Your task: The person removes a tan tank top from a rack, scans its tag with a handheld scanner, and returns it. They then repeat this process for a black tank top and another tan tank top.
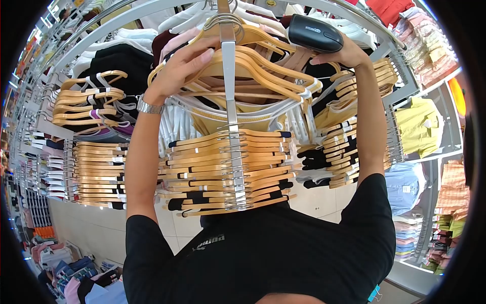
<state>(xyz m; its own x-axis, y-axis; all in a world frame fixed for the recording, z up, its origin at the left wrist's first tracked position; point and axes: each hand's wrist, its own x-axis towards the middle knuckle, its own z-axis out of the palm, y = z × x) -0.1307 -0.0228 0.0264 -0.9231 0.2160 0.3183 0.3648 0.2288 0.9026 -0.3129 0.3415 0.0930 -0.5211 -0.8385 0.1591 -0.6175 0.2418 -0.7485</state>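
Note:
My left hand [185, 68], a metal watch at its wrist, lies over the left shoulder of the front wooden hangers [248, 66], its fingers closed round them. These hangers carry tops with white and yellow edging [238, 112] and hang from a metal rail arm [229, 66] that points toward me. My right hand [344, 53] grips a black barcode scanner [316, 33], held above the hangers' right side. Part of the right hand is hidden behind the scanner.
Nearer me, a dense row of wooden hangers [228, 167] fills the same arm. More hangers stand left [98, 172] and right [344, 147]. White hangers with dark clothes [119, 61] are behind. A yellow shirt [420, 126] hangs at the right; folded clothes [91, 278] lie lower left.

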